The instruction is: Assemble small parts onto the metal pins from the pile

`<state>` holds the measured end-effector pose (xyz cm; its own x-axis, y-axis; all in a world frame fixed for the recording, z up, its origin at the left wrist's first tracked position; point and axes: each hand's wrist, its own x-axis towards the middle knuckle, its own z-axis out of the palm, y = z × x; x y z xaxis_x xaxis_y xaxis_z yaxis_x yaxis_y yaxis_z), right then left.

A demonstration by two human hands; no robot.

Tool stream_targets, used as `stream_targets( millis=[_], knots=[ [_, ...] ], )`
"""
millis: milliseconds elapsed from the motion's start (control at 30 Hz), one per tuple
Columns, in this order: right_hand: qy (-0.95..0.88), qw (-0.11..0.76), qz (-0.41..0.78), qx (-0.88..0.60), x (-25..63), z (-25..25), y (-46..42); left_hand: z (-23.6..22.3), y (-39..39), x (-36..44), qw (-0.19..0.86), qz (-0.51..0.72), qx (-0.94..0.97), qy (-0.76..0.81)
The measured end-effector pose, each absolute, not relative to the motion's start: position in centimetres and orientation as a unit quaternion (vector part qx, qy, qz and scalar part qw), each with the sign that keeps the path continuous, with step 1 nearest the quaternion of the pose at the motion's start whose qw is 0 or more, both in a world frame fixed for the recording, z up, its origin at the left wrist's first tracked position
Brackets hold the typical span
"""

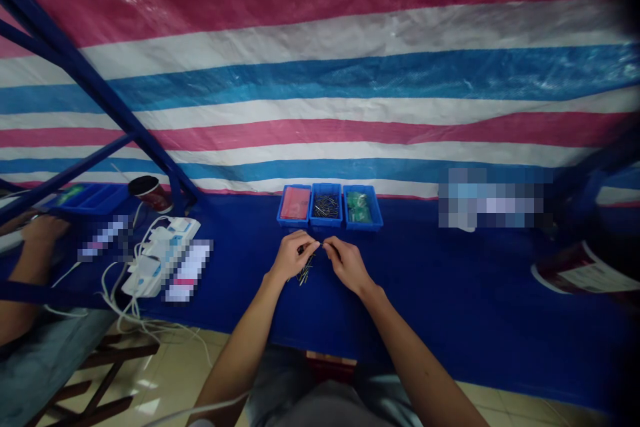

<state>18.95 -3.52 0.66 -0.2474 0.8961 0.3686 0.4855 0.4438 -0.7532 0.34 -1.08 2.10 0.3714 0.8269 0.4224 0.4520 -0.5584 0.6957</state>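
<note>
My left hand [293,258] and my right hand [347,264] meet almost fingertip to fingertip above the blue table [425,293]. Each is closed in a pinch. Whatever lies between the fingertips is too small to name. Under and beside my left hand lies a loose pile of thin metal pins [304,272], partly covered by the fingers. Just beyond the hands three small blue bins stand in a row. The left bin has pink-red sheets [296,203], the middle one many thin dark metal pieces [327,206], and the right one small green pieces [359,207].
To the left are a white power strip [163,257] with tangled cables, a blurred-out phone-like object [187,271] and a dark-lidded cup [150,193]. A co-worker's hand [45,230] is at far left. A dark red cup-like container [585,268] is at right. Striped sheeting [320,87] hangs behind.
</note>
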Motion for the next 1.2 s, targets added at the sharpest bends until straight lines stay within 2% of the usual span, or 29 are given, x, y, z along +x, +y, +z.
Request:
stream_targets(
  millis=[1200],
  knots=[
    [-0.759,0.405,0.254,-0.443,19.1,0.38,-3.38,1.66,-0.97,0.43,0.238,0.389,0.79,0.409]
  ],
)
